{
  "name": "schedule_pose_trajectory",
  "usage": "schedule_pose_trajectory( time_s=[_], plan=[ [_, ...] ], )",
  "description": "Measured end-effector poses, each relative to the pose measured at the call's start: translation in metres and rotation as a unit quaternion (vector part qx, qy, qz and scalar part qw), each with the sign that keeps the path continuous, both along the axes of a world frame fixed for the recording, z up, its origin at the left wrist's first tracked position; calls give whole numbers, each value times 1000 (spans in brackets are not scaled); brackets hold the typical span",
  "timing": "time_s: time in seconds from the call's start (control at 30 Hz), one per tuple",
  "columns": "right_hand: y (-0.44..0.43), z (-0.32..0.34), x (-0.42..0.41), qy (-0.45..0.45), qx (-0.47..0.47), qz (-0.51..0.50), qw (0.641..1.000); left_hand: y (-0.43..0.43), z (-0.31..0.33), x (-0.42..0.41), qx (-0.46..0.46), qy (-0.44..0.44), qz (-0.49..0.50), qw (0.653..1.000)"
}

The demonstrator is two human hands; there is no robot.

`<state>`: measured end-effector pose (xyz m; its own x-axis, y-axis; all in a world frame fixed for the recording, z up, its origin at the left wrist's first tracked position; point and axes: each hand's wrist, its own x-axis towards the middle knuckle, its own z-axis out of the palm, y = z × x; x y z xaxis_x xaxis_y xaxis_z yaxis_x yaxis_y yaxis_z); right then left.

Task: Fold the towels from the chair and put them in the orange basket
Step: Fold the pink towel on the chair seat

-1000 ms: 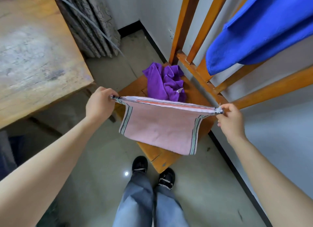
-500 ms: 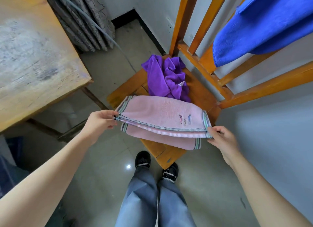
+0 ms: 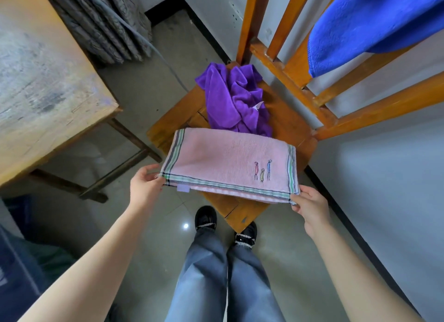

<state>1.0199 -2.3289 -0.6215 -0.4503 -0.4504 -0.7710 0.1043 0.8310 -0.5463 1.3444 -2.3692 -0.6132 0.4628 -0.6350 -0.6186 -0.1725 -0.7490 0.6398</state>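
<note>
A pink towel (image 3: 223, 161) with striped ends and small embroidered figures lies folded in half across the front of the wooden chair seat (image 3: 288, 127). My left hand (image 3: 145, 185) pinches its near left corner. My right hand (image 3: 311, 205) pinches its near right corner. Behind it on the seat lies a crumpled purple towel (image 3: 233, 98). A blue towel (image 3: 374, 23) hangs over the chair back at the upper right. The orange basket is not in view.
A worn wooden table (image 3: 45, 81) stands at the left, with its metal legs near the chair. Grey curtains (image 3: 103, 21) and a cable hang at the back. A white wall (image 3: 384, 189) runs along the right. My legs and black shoes (image 3: 206, 217) stand just before the chair.
The pink towel hung stretched between my hands a second ago. It has since been laid over the chair seat folded in half, and both hands have come down to its near corners.
</note>
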Motion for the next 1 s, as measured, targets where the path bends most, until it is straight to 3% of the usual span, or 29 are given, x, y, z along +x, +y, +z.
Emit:
schedule_pose_trajectory(
  time_s=[0.37,0.5,0.63,0.67,0.73,0.8,0.83,0.9,1.0],
  plan=[
    [4,-52,15,102,37,-49,993,10,-60,-4,81,-1,51,995],
    [8,-69,16,159,62,8,985,7,-74,-7,101,-30,26,994],
    [12,-64,23,215,83,94,968,4,-73,-10,143,-120,-61,981],
    [12,-60,25,261,66,139,953,4,-71,-13,158,-166,-114,967],
    [13,-53,34,366,-19,303,880,6,-64,-24,139,-280,-253,915],
    [8,-52,46,415,-97,439,791,3,-63,-40,41,-345,-390,852],
    [1,-54,50,420,-116,476,764,-2,-64,-48,2,-355,-441,824],
    [-19,-57,54,400,-98,488,770,-19,-68,-62,8,-334,-515,789],
    [-45,-63,43,295,-18,417,860,-42,-81,-59,96,-315,-556,763]
  ],
)
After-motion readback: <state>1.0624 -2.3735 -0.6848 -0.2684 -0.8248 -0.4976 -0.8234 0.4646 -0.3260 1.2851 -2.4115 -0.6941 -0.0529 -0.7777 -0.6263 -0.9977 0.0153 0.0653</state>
